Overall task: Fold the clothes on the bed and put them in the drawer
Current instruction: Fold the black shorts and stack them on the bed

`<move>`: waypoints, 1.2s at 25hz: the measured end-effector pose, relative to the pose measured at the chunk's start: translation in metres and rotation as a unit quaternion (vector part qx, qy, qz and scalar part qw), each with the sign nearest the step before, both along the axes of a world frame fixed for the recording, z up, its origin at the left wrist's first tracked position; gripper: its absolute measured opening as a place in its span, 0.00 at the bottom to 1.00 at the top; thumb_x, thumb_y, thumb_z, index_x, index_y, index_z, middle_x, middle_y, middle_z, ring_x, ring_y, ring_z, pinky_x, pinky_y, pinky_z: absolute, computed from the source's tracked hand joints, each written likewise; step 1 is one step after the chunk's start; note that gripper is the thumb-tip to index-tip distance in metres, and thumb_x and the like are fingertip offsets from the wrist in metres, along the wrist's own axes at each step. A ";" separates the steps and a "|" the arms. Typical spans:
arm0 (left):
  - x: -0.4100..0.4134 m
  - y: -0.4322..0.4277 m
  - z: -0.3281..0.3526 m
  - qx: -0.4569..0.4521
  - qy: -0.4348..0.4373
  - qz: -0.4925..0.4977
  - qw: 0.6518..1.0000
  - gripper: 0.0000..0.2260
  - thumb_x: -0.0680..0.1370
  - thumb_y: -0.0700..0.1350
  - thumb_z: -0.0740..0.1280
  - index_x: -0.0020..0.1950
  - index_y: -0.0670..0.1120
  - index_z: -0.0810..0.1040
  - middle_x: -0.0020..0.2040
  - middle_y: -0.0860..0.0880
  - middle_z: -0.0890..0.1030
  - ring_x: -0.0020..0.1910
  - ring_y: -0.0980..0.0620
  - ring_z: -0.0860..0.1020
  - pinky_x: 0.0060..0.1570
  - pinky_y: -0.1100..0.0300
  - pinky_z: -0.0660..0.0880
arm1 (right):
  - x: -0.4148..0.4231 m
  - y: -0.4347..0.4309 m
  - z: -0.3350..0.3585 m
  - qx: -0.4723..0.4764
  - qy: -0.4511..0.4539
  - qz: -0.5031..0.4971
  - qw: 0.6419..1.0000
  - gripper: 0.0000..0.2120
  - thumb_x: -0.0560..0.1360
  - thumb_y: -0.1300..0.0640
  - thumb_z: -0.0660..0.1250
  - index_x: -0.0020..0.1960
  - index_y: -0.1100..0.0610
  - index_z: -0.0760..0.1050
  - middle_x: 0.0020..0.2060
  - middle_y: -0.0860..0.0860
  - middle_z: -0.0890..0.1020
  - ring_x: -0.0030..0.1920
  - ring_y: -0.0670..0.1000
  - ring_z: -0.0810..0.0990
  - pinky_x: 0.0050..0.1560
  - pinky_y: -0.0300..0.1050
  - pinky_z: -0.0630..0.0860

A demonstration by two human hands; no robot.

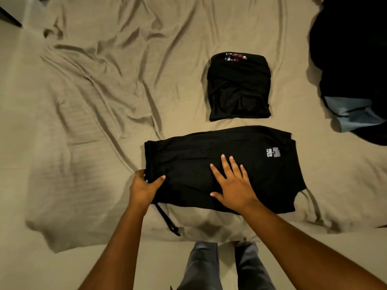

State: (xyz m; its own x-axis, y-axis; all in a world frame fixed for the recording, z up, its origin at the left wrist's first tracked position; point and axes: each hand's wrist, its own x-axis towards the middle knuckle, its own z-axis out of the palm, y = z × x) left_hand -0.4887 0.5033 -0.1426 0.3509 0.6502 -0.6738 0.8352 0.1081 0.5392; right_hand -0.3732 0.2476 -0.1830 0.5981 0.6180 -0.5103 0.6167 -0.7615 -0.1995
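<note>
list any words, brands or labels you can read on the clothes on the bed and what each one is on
None can be read with confidence.
On the black shorts: a white print near their right end, turned sideways, with two lines of letters and a block of fine print; too blurred to read.
On the folded black garment: a red, white and green graphic at its far edge; any lettering there is too small to read.

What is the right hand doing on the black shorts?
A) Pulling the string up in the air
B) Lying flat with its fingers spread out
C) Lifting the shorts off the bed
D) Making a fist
B: the right hand lies flat, fingers spread, on the black shorts, which lie on the bed, while the left hand grips their waistband end.
</note>
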 end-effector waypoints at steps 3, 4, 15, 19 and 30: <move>0.010 -0.002 0.015 0.006 -0.060 0.032 0.998 0.33 0.71 0.50 0.79 0.71 0.44 0.70 0.64 0.46 0.79 0.59 0.49 0.79 0.61 0.49 0.78 | 0.001 0.004 0.008 -0.018 0.020 -0.011 1.000 0.45 0.77 0.33 0.63 0.82 0.44 0.41 0.81 0.56 0.36 0.80 0.61 0.36 0.79 0.64 0.45; 0.017 -0.007 0.025 -0.010 -0.092 0.059 0.994 0.32 0.71 0.50 0.79 0.70 0.43 0.70 0.62 0.45 0.80 0.58 0.48 0.81 0.59 0.48 0.80 | 0.001 0.005 0.014 -0.011 0.028 -0.021 0.999 0.43 0.77 0.33 0.62 0.82 0.45 0.43 0.81 0.57 0.39 0.81 0.61 0.37 0.79 0.64 0.46; 0.070 -0.049 0.079 -0.147 -0.141 0.217 0.955 0.16 0.77 0.51 0.72 0.58 0.41 0.79 0.49 0.43 0.86 0.47 0.45 0.85 0.43 0.52 0.82 | -0.079 0.063 0.094 0.335 0.095 -0.307 0.886 0.18 0.78 0.40 0.67 0.61 0.51 0.73 0.57 0.45 0.75 0.57 0.46 0.75 0.55 0.37 0.74; 0.064 -0.049 0.076 -0.145 -0.127 0.214 0.958 0.15 0.78 0.49 0.71 0.59 0.40 0.79 0.49 0.42 0.85 0.47 0.44 0.85 0.40 0.55 0.80 | -0.075 0.081 0.077 0.317 0.184 -0.357 0.859 0.31 0.76 0.46 0.70 0.75 0.52 0.65 0.72 0.50 0.71 0.71 0.49 0.70 0.72 0.49 0.70; 0.010 -0.018 0.023 -0.068 -0.092 0.073 0.991 0.27 0.77 0.43 0.74 0.72 0.45 0.66 0.63 0.42 0.79 0.58 0.43 0.80 0.60 0.43 0.78 | -0.051 0.020 0.081 0.165 0.250 -0.169 0.939 0.13 0.80 0.50 0.66 0.62 0.50 0.80 0.56 0.53 0.85 0.57 0.56 0.82 0.54 0.46 0.77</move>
